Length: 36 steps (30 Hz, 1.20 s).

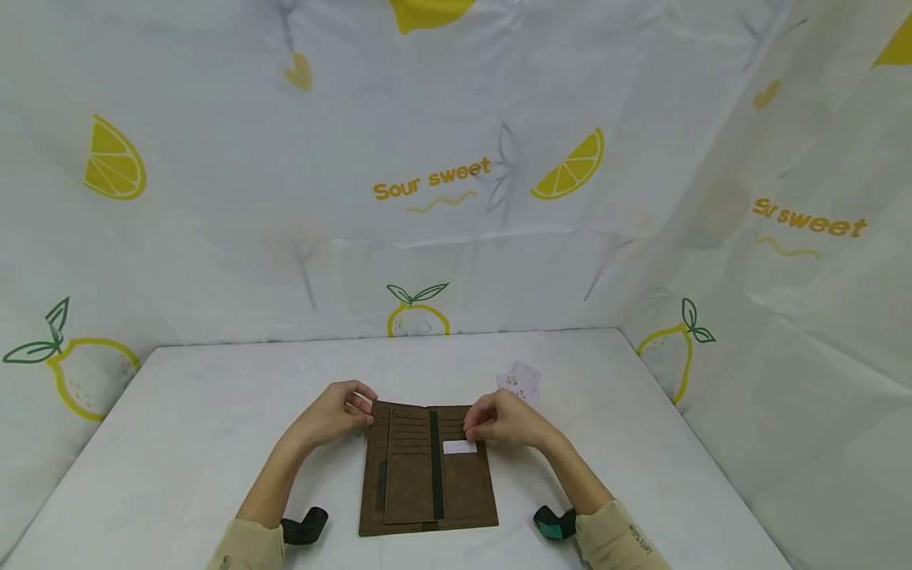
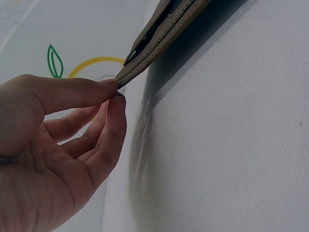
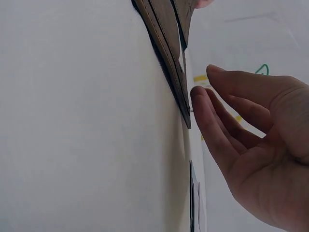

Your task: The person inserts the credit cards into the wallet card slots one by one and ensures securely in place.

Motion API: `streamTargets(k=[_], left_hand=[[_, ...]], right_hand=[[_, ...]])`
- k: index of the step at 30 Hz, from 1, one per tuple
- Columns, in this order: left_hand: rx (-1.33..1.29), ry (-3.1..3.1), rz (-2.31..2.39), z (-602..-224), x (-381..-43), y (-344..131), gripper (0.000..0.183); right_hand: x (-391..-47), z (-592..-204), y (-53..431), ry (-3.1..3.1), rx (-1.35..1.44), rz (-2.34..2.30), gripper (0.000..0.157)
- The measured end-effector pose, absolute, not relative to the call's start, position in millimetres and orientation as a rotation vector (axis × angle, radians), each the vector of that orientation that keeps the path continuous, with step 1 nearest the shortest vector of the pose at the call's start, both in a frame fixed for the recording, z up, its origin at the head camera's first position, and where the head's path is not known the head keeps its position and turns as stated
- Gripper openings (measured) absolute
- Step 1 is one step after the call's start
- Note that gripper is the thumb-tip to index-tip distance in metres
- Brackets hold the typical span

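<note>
A brown long wallet (image 1: pixel 409 491) lies unfolded on the table, with rows of card slots on both halves and a dark strip down its middle. My left hand (image 1: pixel 335 413) pinches its upper left corner between thumb and fingertips; in the left wrist view that corner (image 2: pixel 126 78) is raised off the surface. A white card (image 1: pixel 459 447) shows above a slot on the right half. Over that half's upper right edge is my right hand (image 1: pixel 511 418), fingertips close to the card. The right wrist view shows a gap between its thumb and fingers (image 3: pixel 210 116), with nothing in it.
Several pale printed cards (image 1: pixel 523 378) lie on the white table (image 1: pixel 620 467) just beyond my right hand. Black wrist devices (image 1: pixel 305 526) sit at both cuffs. A white lemon-print cloth (image 1: pixel 442 261) hangs behind the table and along its right side.
</note>
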State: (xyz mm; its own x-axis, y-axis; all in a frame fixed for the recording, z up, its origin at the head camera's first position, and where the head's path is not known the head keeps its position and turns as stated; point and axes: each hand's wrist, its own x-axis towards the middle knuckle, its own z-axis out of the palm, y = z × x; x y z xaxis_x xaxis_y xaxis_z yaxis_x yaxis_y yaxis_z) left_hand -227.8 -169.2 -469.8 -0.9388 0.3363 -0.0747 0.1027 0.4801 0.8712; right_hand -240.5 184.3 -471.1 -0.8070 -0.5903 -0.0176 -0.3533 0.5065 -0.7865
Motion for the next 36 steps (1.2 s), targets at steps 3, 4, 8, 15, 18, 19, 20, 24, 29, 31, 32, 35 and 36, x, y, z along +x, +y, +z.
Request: streamTargets(k=[3, 4, 8, 15, 18, 19, 20, 24, 29, 31, 32, 35, 36], left_hand=[[0.374, 2.492, 1.445, -469.7, -228.0, -169.0, 0.029], [0.374, 2.493, 1.443, -469.6, -228.0, -168.9, 0.029], [0.372, 2.494, 1.441, -468.6, -227.7, -168.5, 0.03], [0.362, 2.5, 1.433, -467.2, -226.5, -168.4, 0.03], [0.362, 2.499, 1.434, -466.9, -226.3, -168.2, 0.03], [0.362, 2.499, 1.433, -466.9, -226.3, -168.2, 0.03], [0.362, 2.5, 1.434, -466.8, -226.3, -168.2, 0.03], [0.358, 2.507, 1.433, -466.6, -226.4, -167.8, 0.03], [0.349, 2.504, 1.435, -468.0, -226.3, -167.4, 0.03], [0.349, 2.504, 1.434, -468.4, -226.4, -167.2, 0.03], [0.351, 2.506, 1.434, -468.4, -226.4, -167.2, 0.03], [0.355, 2.512, 1.431, -468.6, -226.7, -167.4, 0.03], [0.355, 2.514, 1.43, -468.7, -226.8, -167.5, 0.03]], right_hand=[[-244.7, -470.8, 189.8, 2.537, -0.739, -1.26, 0.011], [-246.3, -470.6, 192.7, 2.569, -0.714, -1.287, 0.014], [-252.8, -469.6, 207.0, 2.718, -0.533, -1.377, 0.021], [-263.0, -472.2, 229.2, 2.9, -0.331, -1.411, 0.033], [-265.5, -473.9, 235.8, 2.935, -0.274, -1.403, 0.04], [-266.2, -474.4, 237.9, 2.944, -0.255, -1.394, 0.042], [-266.9, -475.1, 239.7, 2.95, -0.237, -1.385, 0.045], [-268.8, -477.3, 244.4, 2.951, -0.153, -1.363, 0.056], [-270.8, -478.8, 246.8, 2.946, -0.082, -1.284, 0.07], [-271.0, -479.2, 247.8, 2.944, -0.063, -1.243, 0.074], [-270.8, -479.6, 248.0, 2.936, -0.05, -1.232, 0.075], [-270.0, -479.0, 248.6, 2.916, -0.032, -1.175, 0.078], [-269.9, -478.8, 248.9, 2.911, -0.034, -1.151, 0.08]])
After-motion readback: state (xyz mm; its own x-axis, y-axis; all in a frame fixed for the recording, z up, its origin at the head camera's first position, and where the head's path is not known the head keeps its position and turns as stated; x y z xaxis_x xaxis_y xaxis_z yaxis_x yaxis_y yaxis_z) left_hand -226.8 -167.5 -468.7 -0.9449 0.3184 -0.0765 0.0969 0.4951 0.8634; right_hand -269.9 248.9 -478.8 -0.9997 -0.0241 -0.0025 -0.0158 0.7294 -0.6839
